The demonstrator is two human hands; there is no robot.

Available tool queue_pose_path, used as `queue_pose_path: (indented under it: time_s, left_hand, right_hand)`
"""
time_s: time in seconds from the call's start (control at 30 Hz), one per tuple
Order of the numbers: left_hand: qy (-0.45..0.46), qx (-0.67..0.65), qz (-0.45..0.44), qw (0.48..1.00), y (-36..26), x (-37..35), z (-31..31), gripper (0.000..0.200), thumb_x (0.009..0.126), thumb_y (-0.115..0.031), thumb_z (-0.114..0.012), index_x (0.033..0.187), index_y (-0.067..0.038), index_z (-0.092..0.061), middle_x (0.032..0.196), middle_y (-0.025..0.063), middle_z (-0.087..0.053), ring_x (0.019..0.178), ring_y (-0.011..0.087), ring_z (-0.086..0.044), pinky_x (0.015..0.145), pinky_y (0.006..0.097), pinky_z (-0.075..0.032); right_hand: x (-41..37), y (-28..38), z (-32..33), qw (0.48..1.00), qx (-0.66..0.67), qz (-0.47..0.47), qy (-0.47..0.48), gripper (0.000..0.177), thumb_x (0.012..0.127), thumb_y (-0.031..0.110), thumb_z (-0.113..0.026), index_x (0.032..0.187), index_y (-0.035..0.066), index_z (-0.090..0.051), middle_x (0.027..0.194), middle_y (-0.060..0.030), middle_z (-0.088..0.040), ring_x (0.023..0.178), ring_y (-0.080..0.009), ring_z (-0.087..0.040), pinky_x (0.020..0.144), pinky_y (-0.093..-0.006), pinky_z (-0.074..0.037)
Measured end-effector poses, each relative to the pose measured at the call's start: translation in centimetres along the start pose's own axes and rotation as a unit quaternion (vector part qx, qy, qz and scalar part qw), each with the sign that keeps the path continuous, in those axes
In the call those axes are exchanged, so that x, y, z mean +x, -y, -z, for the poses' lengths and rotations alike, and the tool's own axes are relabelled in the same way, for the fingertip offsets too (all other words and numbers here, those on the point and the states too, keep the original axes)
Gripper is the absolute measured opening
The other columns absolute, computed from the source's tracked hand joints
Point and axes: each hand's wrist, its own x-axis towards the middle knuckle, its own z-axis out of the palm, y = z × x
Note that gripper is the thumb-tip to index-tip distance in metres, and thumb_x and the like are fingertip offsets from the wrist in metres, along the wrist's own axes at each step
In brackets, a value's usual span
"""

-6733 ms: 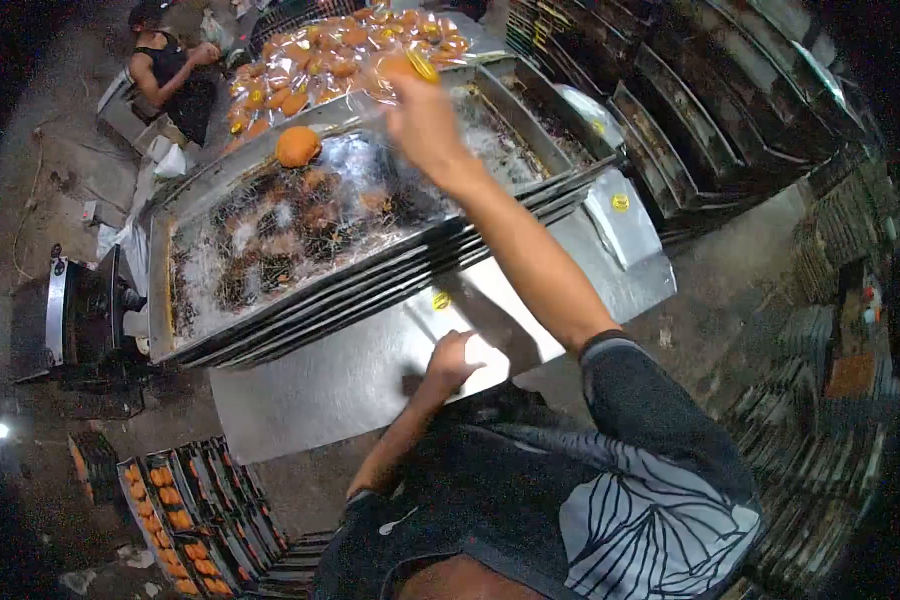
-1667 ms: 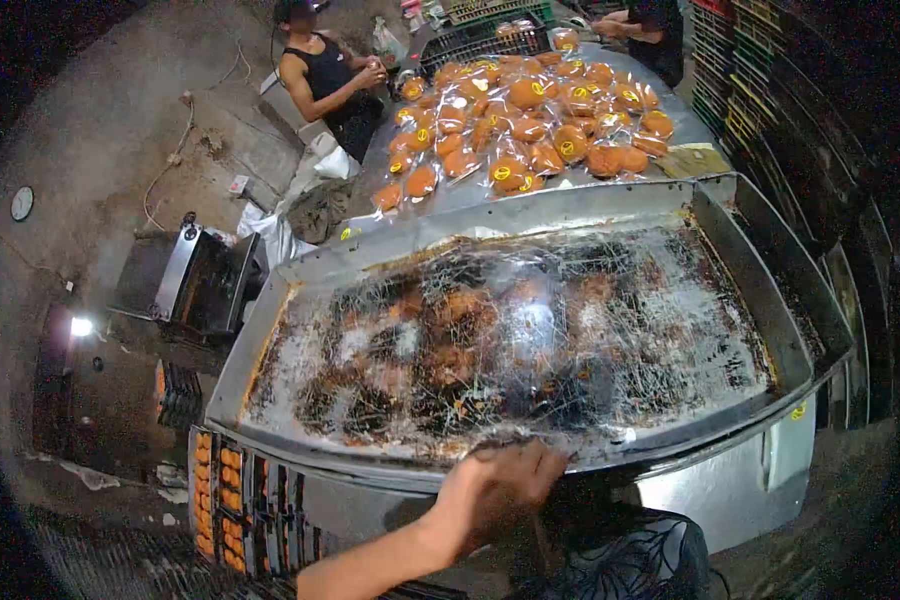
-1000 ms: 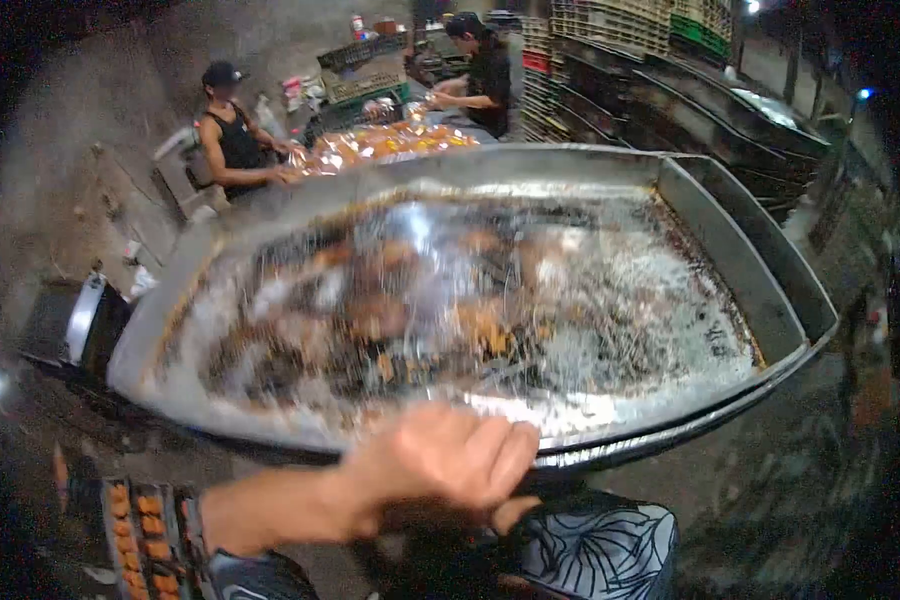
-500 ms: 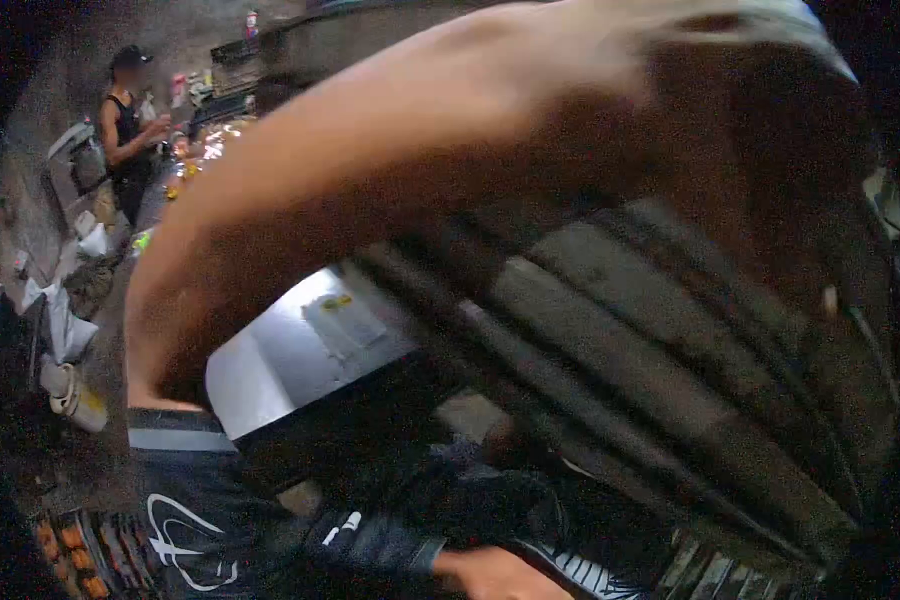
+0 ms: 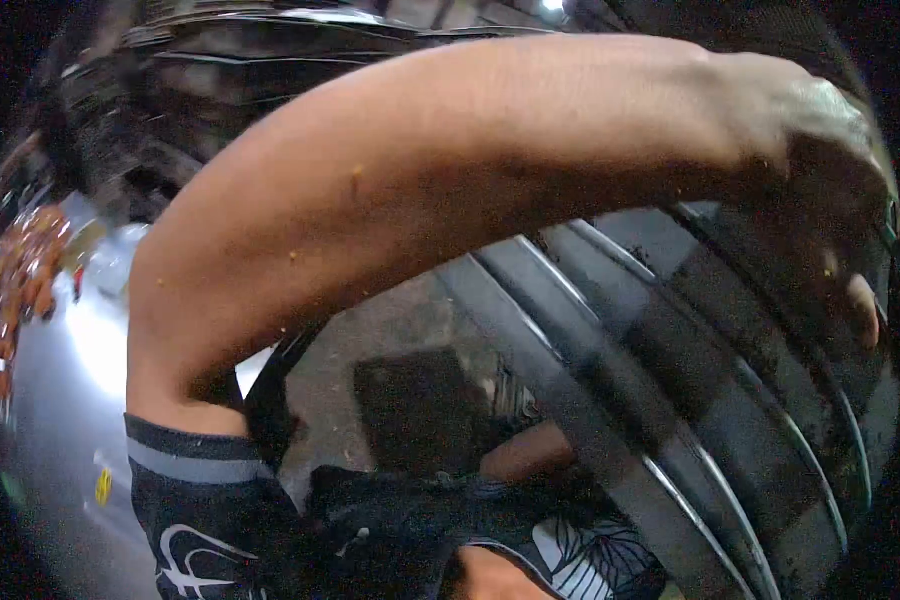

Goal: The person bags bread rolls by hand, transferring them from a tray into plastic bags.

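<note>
Apparently held left hand (image 5: 820,112) near far edge of trays (image 5: 625,400) — couldn't tell if clenched — judged them stiff, heavyish, best gripped by rims.

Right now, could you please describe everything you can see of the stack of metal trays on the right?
The metal trays look grey and dull, with bright, narrow rims that slant down to the right, curving toward the view's edge. They lie closely layered. The left arm hides their upper part. Whether the left hand touches them, I cannot tell.
</note>
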Motion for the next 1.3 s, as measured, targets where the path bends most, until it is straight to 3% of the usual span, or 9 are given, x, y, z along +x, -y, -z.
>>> queue_pose_path:
  time_s: [0.37, 0.5, 0.6, 0.63, 0.67, 0.83, 0.97, 1.07, 1.3]
  left_hand:
    - [-0.127, -0.205, -0.100, 0.965, 20.6, -9.1, -26.7, 0.050, 0.055, -0.047, -0.055, 0.081, -0.003, -0.059, 0.062, 0.0078, -0.053, 0.054, 0.0197, -0.051, 0.049, 0.0318, -0.040]
    - [-0.159, -0.254, -0.138, 0.944, 23.9, -3.4, -35.1, 0.053, 0.055, -0.049, -0.054, 0.081, -0.004, -0.060, 0.063, 0.0084, -0.053, 0.055, 0.0205, -0.052, 0.050, 0.0324, -0.041]
    - [-0.180, -0.304, -0.153, 0.923, 29.3, -3.0, -45.7, 0.055, 0.054, -0.051, -0.054, 0.080, -0.004, -0.060, 0.063, 0.0089, -0.054, 0.057, 0.0211, -0.053, 0.051, 0.0328, -0.041]
    - [-0.200, -0.300, -0.159, 0.919, 30.2, -4.6, -46.0, 0.055, 0.054, -0.052, -0.054, 0.080, -0.004, -0.060, 0.064, 0.0091, -0.054, 0.057, 0.0213, -0.053, 0.052, 0.0330, -0.041]
    - [-0.204, -0.327, -0.165, 0.908, 32.4, -5.5, -54.8, 0.056, 0.054, -0.052, -0.053, 0.080, -0.004, -0.060, 0.064, 0.0092, -0.054, 0.057, 0.0215, -0.053, 0.052, 0.0331, -0.041]
    - [-0.257, -0.346, -0.202, 0.879, 32.3, -1.3, -61.3, 0.059, 0.053, -0.056, -0.053, 0.080, -0.004, -0.061, 0.065, 0.0100, -0.055, 0.059, 0.0225, -0.054, 0.054, 0.0339, -0.042]
    - [-0.314, -0.414, -0.222, 0.825, 35.1, 1.8, -68.4, 0.061, 0.052, -0.058, -0.052, 0.080, -0.004, -0.061, 0.066, 0.0107, -0.055, 0.061, 0.0233, -0.054, 0.055, 0.0345, -0.043]
    - [-0.342, -0.445, -0.238, 0.793, 37.5, 3.2, -73.5, 0.063, 0.052, -0.060, -0.051, 0.080, -0.005, -0.061, 0.067, 0.0112, -0.056, 0.062, 0.0239, -0.055, 0.057, 0.0350, -0.043]
    - [-0.404, -0.510, -0.275, 0.708, 44.3, 7.5, -83.7, 0.068, 0.050, -0.065, -0.050, 0.080, -0.005, -0.062, 0.068, 0.0123, -0.057, 0.064, 0.0252, -0.056, 0.059, 0.0361, -0.044]
  right_hand:
    - [13.7, -0.7, -10.1, 0.940, 0.100, 0.155, -0.288, 0.049, 0.078, 0.050, -0.035, 0.086, 0.004, -0.049, 0.075, -0.0062, -0.047, 0.068, -0.0236, -0.046, 0.070, -0.0387, -0.041]
    - [16.4, 4.0, -10.4, 0.910, 0.126, 0.181, -0.352, 0.049, 0.078, 0.050, -0.035, 0.087, 0.004, -0.049, 0.076, -0.0065, -0.047, 0.069, -0.0237, -0.046, 0.070, -0.0388, -0.041]
    - [25.0, 7.4, -12.5, 0.883, 0.142, 0.201, -0.399, 0.049, 0.078, 0.051, -0.035, 0.087, 0.004, -0.049, 0.077, -0.0067, -0.047, 0.070, -0.0239, -0.046, 0.071, -0.0390, -0.041]
    - [26.5, 5.3, -13.3, 0.876, 0.142, 0.210, -0.410, 0.050, 0.078, 0.051, -0.036, 0.087, 0.004, -0.049, 0.078, -0.0067, -0.047, 0.070, -0.0239, -0.046, 0.071, -0.0390, -0.041]
    - [34.9, 7.2, -13.5, 0.871, 0.146, 0.208, -0.419, 0.050, 0.078, 0.051, -0.036, 0.087, 0.004, -0.049, 0.078, -0.0068, -0.047, 0.070, -0.0239, -0.046, 0.071, -0.0391, -0.041]
    - [39.7, 12.3, -12.5, 0.847, 0.139, 0.256, -0.446, 0.050, 0.077, 0.051, -0.036, 0.088, 0.004, -0.050, 0.079, -0.0071, -0.047, 0.071, -0.0241, -0.046, 0.072, -0.0393, -0.040]
    - [44.9, 15.7, -15.0, 0.813, 0.125, 0.276, -0.496, 0.051, 0.077, 0.052, -0.036, 0.088, 0.004, -0.050, 0.080, -0.0073, -0.048, 0.073, -0.0242, -0.046, 0.073, -0.0395, -0.040]
    - [50.0, 20.9, -16.4, 0.798, 0.083, 0.303, -0.515, 0.051, 0.077, 0.052, -0.037, 0.089, 0.004, -0.050, 0.081, -0.0075, -0.048, 0.073, -0.0244, -0.046, 0.073, -0.0397, -0.040]
    - [61.0, 46.7, -14.7, 0.727, -0.084, 0.388, -0.561, 0.052, 0.077, 0.053, -0.037, 0.090, 0.004, -0.050, 0.083, -0.0079, -0.048, 0.075, -0.0246, -0.046, 0.075, -0.0400, -0.039]
